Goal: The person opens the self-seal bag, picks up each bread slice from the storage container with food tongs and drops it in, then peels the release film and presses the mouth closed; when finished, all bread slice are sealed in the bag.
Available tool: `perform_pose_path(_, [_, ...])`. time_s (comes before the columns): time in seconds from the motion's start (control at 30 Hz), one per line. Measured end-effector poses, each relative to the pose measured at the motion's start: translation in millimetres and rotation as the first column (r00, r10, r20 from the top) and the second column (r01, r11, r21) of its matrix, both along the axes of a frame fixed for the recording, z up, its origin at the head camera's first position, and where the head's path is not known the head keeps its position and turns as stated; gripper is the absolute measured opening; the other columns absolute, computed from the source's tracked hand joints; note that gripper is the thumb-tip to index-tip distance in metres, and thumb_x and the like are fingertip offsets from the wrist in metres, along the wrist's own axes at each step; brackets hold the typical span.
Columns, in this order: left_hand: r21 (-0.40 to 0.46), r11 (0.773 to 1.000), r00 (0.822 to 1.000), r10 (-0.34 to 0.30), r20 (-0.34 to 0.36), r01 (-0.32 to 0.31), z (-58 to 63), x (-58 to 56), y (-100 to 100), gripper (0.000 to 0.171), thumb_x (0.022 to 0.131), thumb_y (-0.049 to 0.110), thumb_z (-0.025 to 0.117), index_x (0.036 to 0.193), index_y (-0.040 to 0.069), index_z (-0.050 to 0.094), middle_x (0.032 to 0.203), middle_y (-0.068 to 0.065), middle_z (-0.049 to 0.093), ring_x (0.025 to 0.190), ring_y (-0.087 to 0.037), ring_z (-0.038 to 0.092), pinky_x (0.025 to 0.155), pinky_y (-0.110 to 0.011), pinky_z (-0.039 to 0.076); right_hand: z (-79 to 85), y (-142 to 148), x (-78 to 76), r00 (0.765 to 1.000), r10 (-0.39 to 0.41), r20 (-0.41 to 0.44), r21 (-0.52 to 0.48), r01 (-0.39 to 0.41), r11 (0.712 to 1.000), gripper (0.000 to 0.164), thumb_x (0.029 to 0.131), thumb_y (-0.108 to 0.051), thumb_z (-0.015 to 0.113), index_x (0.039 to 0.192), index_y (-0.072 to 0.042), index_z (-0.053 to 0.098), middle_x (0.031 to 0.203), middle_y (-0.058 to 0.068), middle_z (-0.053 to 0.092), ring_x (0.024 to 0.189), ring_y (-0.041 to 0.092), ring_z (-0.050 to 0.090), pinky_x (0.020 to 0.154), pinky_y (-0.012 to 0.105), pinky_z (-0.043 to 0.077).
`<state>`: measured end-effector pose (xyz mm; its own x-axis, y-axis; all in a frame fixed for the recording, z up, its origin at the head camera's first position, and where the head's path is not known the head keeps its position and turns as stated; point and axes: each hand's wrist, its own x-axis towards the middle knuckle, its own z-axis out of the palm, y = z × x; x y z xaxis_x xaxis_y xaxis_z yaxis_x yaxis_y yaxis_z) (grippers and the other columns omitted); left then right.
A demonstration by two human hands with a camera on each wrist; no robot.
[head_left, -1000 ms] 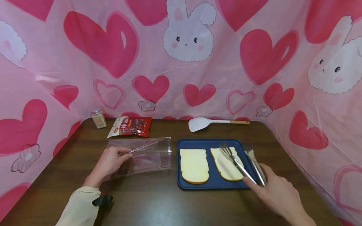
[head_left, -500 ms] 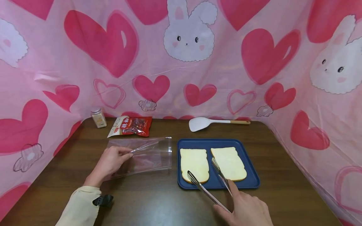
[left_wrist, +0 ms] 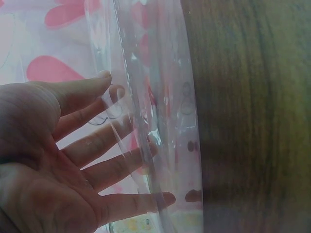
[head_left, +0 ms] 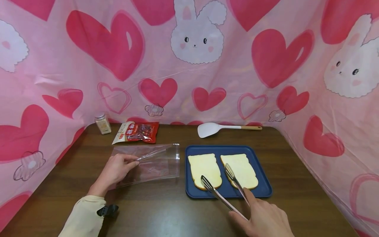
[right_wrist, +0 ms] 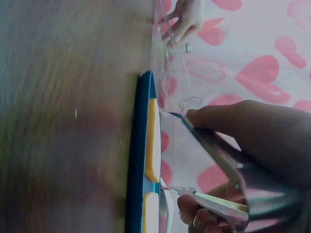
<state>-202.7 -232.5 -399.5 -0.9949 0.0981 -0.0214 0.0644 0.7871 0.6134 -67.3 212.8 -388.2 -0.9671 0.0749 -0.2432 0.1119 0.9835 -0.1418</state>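
Note:
My left hand pinches the upper layer of a clear plastic bag between thumb and index finger, lifting it a little; the other fingers spread behind the film in the left wrist view. Metal tongs are gripped by my right hand, with their arms spread apart. One tong tip lies over the lower part of the left bread slice, the other over the left edge of the right bread slice. Both slices lie flat on a blue tray. The right wrist view shows the tongs side-on.
Behind the bag lie a red and white food packet and a small jar. A white spatula with a wooden handle lies behind the tray. Pink patterned cloth surrounds the table's back and sides.
The tongs have moved left from above the right slice to straddle the gap between slices. The left slice has turned slightly and shifted. My left hand and the bag have stayed put.

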Motion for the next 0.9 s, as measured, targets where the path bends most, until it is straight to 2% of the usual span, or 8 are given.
perform_pose_path(0.23, [0.007,1.000,1.000,-0.004,-0.004,0.004,-1.3,0.4,0,0.028,0.100,0.021,0.074,0.122,0.004,0.078,0.121,-0.020,0.077,0.091,-0.024,0.059,0.071,-0.033,0.044,-9.4,-10,0.6,1.000,0.008,0.009,-0.010,-0.008,1.000,0.093,0.075,-0.086,0.069,0.135,-0.015,0.062,0.071,-0.001,0.055,0.064,0.020,0.053,0.056,0.042,0.049])
perform_pose_path(0.43, [0.007,1.000,1.000,-0.013,-0.015,0.013,-0.3,0.0,-1,0.029,0.100,0.021,0.074,0.122,0.004,0.078,0.122,-0.021,0.076,0.094,-0.024,0.061,0.073,-0.033,0.046,-7.7,-5,-1.4,1.000,0.012,0.018,0.007,-0.012,1.000,0.094,0.077,-0.084,0.070,0.138,-0.014,0.061,0.073,-0.001,0.055,0.067,0.021,0.055,0.060,0.046,0.054])
perform_pose_path(0.63, [0.018,1.000,1.000,-0.014,0.003,0.014,1.1,-0.2,-1,0.029,0.100,0.021,0.073,0.124,0.004,0.078,0.122,-0.020,0.076,0.093,-0.025,0.059,0.072,-0.033,0.045,-9.4,-22,-1.9,1.000,0.022,0.003,-0.003,-0.022,1.000,0.094,0.076,-0.085,0.069,0.132,-0.010,0.063,0.070,0.000,0.055,0.065,0.021,0.057,0.058,0.046,0.054])
perform_pose_path(0.73, [0.019,1.000,1.000,-0.014,-0.002,0.014,0.4,0.4,-1,0.028,0.100,0.020,0.074,0.122,0.004,0.078,0.120,-0.020,0.077,0.092,-0.024,0.060,0.071,-0.033,0.045,-10.6,-26,-3.8,0.999,0.040,-0.007,-0.002,-0.040,0.999,0.094,0.080,-0.083,0.067,0.135,-0.007,0.061,0.074,0.001,0.061,0.067,0.023,0.061,0.059,0.049,0.056])
perform_pose_path(0.9, [0.022,1.000,1.000,-0.012,-0.002,0.012,1.3,0.6,-2,0.029,0.100,0.020,0.074,0.123,0.004,0.078,0.121,-0.020,0.076,0.091,-0.024,0.059,0.070,-0.033,0.043,-9.6,-22,-9.5,0.999,0.026,0.037,0.021,-0.027,0.999,0.097,0.083,-0.081,0.066,0.145,-0.007,0.057,0.084,0.005,0.067,0.070,0.025,0.061,0.063,0.050,0.057])
